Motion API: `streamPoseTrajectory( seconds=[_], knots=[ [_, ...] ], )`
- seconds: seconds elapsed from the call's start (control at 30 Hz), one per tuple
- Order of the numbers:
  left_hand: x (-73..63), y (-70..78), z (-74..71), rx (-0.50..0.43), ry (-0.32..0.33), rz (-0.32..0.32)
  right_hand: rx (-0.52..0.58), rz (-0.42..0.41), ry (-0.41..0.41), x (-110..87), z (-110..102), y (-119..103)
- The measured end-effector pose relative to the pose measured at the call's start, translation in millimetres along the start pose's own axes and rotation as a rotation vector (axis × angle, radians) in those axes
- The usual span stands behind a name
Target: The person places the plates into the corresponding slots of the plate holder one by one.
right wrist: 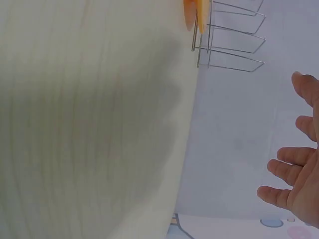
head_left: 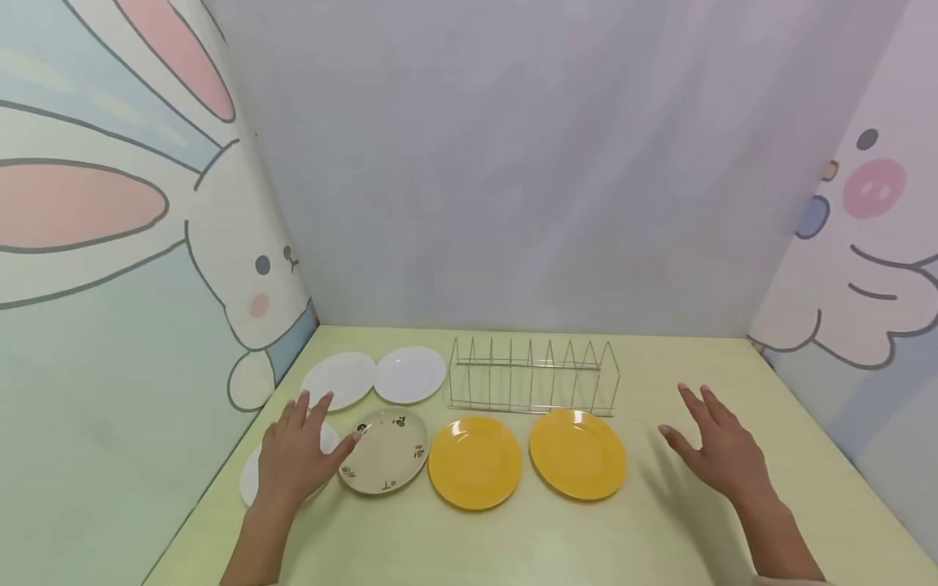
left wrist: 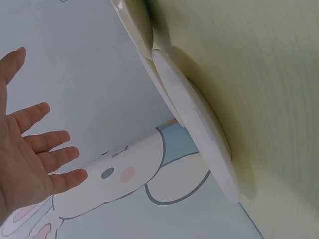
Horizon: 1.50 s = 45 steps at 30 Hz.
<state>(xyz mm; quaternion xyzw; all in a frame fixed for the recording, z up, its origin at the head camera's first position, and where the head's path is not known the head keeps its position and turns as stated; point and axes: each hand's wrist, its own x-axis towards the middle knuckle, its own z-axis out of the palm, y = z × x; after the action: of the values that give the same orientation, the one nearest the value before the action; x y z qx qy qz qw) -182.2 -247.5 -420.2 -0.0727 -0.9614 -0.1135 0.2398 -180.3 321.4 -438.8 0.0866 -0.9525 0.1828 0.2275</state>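
The left hand (head_left: pixel 293 456) hovers over a white plate (head_left: pixel 252 478) and the right hand (head_left: pixel 724 457) to the right of a yellow plate (head_left: pixel 578 454) — fingers apart on both. Between them on the pale surface (head_left: pixel 410 541) lie a floral-patterned plate (head_left: pixel 386 452) and a second yellow plate (head_left: pixel 475 462). Farther back stands a wire rack (head_left: pixel 531 365) — two more white plates (head_left: pixel 410 374) to its left.

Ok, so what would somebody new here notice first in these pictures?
Probably the two glossy yellow round plates, side by side on the pale table, in front of the silver metal wire rack. Then the big white cartoon rabbit on the left wall. The person's bare left hand and right hand, hovering either side of those plates, likely come next.
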Motion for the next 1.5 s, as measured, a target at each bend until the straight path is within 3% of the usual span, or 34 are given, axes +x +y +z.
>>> streamPoseTrajectory(
  seconds=[0.53,0.77,1.13,1.5],
  knots=[
    [1.6,-14.0,5.7,-0.085,0.037,-0.066,0.182,0.006,0.028,16.9,16,-4],
    [2.2,-21.6,7.6,-0.114,0.045,-0.058,0.26,0.028,0.04,20.0,28,-4],
    [5.1,-44.5,10.0,-0.197,-0.092,-0.119,0.438,0.112,0.058,34.0,56,-10],
    [16.6,-58.8,12.2,-0.245,-0.08,-0.096,0.6,0.227,0.053,60.3,67,-16]
  ],
)
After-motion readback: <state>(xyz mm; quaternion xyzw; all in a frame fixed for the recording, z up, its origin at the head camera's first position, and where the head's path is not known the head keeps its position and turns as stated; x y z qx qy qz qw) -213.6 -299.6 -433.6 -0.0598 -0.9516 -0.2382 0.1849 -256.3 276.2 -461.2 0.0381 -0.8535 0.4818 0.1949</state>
